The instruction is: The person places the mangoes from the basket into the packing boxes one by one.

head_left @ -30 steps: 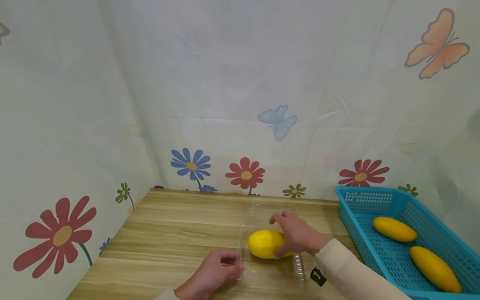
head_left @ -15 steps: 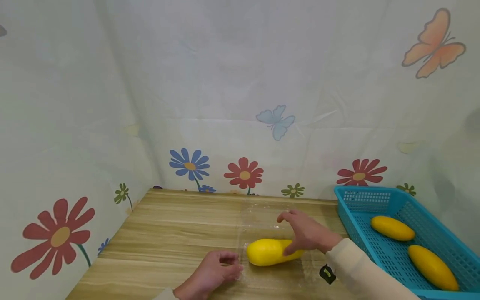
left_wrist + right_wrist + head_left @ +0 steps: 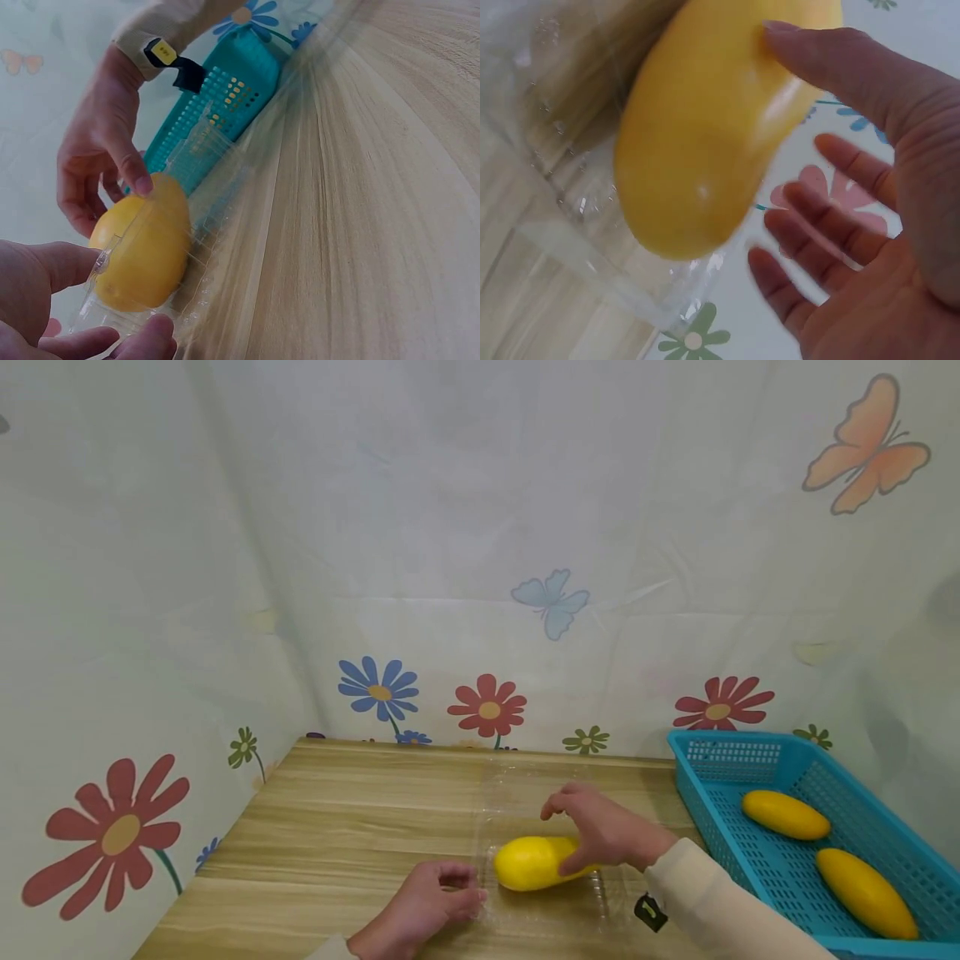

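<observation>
A yellow mango (image 3: 528,863) lies crosswise in the clear plastic clamshell box (image 3: 543,910), whose lid lies open toward the wall. My right hand (image 3: 603,831) is over the mango's narrow right end. In the right wrist view, the thumb (image 3: 825,64) rests on the mango's skin while the other fingers (image 3: 840,217) spread loosely, apart from it. My left hand (image 3: 423,906) is at the box's left edge. From the left wrist, its thumb (image 3: 71,264) and fingers (image 3: 146,341) pinch that rim.
A blue plastic basket (image 3: 720,852) stands at the right, holding two more mangoes (image 3: 786,815). A small black item with a yellow-green label (image 3: 650,912) hangs by the right sleeve. The wooden table (image 3: 360,810) meets a flower-printed curtain (image 3: 450,527) at the back.
The mango has shifted toward me in the box over the past second. My right hand moved right, then slightly back left. The left hand stays in place.
</observation>
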A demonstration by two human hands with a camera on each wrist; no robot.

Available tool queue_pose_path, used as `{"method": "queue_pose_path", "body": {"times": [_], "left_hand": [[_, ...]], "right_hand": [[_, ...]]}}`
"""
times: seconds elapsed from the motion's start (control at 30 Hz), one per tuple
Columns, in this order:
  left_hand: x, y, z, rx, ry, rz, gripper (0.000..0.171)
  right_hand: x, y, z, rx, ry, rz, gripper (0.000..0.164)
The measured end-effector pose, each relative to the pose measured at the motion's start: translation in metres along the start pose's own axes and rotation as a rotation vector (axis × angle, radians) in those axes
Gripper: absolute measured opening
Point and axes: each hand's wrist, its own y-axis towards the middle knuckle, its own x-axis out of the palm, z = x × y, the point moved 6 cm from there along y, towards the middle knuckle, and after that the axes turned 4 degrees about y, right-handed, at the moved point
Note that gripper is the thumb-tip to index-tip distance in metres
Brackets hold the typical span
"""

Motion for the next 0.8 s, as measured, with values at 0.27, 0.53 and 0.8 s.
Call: {"method": "queue_pose_path", "body": {"times": [0.27,0.53,0.8], "left_hand": [[0.001,-0.001,0.001,0.012,-0.013,0.0,0.042],[0.0,0.0,0.001,-0.001,-0.022,-0.006,0.041],[0.0,-0.001,0.002,0.0,-0.026,-0.012,0.042]], "right_hand": [[0.015,0.009,-0.014,-0.086,-0.033,-0.058,0.044],[0.02,0.012,-0.014,-0.02,-0.033,-0.103,0.048],[0.019,0.015,-0.01,0.008,-0.023,-0.128,0.049]]}}
